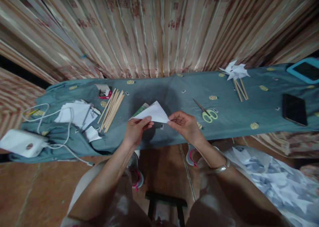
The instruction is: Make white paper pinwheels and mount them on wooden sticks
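Cloth-covered bench [239, 117]; folded paper [157, 113] held left of scissors [209, 115]. Left hand [136, 130], right hand [184, 124]: grip clamped on paper's opposite ends. Risk: uneven pull may skew fold.

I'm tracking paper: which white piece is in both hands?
The triangular piece, pinched by left hand and right hand; neither touches the loose sheets or scrap.

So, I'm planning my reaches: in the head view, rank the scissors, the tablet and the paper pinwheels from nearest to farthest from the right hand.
From the right hand:
1. Scissors, just to its right.
2. Paper pinwheels, farther right, at the table's back edge.
3. Tablet, blue-framed, at the far right.
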Tool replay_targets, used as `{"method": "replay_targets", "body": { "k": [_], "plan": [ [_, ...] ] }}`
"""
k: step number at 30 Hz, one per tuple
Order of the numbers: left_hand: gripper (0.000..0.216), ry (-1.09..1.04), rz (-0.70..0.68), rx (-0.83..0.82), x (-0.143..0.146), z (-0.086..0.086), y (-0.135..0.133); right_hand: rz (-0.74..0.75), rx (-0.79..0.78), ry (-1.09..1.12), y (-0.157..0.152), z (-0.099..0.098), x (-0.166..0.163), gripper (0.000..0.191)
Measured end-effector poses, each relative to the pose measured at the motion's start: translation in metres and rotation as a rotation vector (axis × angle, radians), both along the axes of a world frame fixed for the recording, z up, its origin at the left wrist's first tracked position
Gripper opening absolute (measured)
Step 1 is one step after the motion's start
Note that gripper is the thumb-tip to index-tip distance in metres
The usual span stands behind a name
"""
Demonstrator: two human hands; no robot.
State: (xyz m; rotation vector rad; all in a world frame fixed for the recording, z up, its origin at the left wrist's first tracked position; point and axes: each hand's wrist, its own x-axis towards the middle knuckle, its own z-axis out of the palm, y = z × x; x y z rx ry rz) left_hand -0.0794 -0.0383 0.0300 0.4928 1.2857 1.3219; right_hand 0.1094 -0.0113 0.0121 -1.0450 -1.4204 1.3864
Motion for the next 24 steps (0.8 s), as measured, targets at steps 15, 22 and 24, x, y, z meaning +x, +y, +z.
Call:
{"method": "replay_targets", "body": {
  "k": [15, 22, 24],
  "plan": [
    [0.034, -0.073, -0.072, 0.031, 0.008, -0.002, -0.003, -0.062, 0.324, -0.221, -0.003, 0.008, 0.005, 0.017],
    [0.043, -0.146, -0.221, 0.092, 0.005, -0.001, -0.006, -0.067, 0.357, -0.286, -0.002, 0.005, 0.007, 0.007],
    [0.054, -0.191, -0.250, 0.089, 0.003, -0.001, -0.006, -0.078, 0.387, -0.322, -0.003, 0.006, 0.008, 0.008]
  ]
}}
